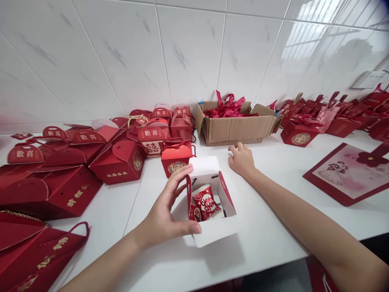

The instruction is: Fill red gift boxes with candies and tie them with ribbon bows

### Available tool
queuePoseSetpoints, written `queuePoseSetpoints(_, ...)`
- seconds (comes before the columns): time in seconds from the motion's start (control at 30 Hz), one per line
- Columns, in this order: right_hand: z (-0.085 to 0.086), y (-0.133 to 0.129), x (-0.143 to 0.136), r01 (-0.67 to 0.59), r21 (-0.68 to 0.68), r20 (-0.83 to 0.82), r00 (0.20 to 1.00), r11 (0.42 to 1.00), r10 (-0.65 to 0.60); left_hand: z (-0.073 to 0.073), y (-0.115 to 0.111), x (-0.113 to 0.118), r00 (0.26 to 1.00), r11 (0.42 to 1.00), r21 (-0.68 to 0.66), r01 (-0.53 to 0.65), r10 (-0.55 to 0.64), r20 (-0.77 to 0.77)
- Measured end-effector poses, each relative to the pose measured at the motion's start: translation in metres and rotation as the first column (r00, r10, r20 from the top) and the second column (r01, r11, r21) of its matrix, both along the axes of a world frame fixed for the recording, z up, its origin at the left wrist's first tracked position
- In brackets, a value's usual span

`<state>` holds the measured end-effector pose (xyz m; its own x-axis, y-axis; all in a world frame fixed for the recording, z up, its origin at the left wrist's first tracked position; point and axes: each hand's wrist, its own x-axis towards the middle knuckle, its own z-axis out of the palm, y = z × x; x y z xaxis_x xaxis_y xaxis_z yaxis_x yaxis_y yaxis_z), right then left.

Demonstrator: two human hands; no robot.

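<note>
My left hand grips the left side of an open gift box, thumb at the near edge and fingers at the far side. The box has white inner faces and red side flaps, with its flaps spread. Inside lie a red-and-white wrapped packet and a smaller red packet. My right hand rests on the white table to the right of the box, its fingers loosely bent and apart, with nothing visible in them. It is just in front of a cardboard carton.
Red ribbons fill the carton. Many closed red gift boxes crowd the left side, and more red boxes stand at the back right. A flat red bag with a couple's picture lies on the right. White tiled wall behind.
</note>
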<state>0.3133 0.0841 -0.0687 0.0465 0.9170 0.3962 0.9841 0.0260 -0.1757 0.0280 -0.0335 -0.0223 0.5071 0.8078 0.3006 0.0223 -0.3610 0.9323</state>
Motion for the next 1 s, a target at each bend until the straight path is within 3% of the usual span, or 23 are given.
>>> queuePoseSetpoints(0.67, -0.0067, -0.0024, 0.0006, 0.015, 0.021, 0.052, 0.999, 1.0, -0.016, 0.0063, -0.0053, 0.0008, 1.0, 0.999, -0.022, -0.029, 0.028, -0.012)
queuePoseSetpoints(1.0, -0.0081, -0.0013, 0.0024, -0.031, 0.01, 0.034, 0.999, 0.999, 0.031, 0.007, -0.008, 0.0024, 0.994, 0.997, 0.031, -0.073, 0.07, 0.087)
